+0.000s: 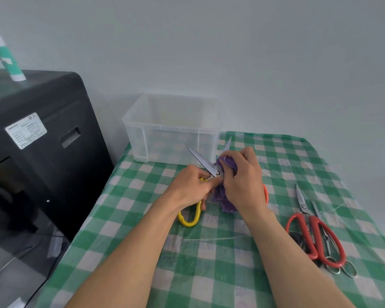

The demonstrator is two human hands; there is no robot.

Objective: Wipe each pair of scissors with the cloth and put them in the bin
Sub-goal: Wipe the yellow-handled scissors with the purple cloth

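Observation:
My left hand [192,185] grips yellow-handled scissors [200,158] near the pivot; their blades are spread open and point up toward the bin. My right hand [242,178] holds a purple cloth [228,202] wrapped around the right blade, whose tip sticks out above the fingers. A clear plastic bin [171,127] stands just behind, on the table's far left corner. Red-handled scissors [313,232] lie on the right of the table, with small metal scissors [330,250] beside and partly under them.
The table wears a green and white checked cover [209,263]. A black machine [38,138] stands close to the left edge, with green and white tubes [8,58] on top. An orange-red handle [265,193] peeks out behind my right wrist.

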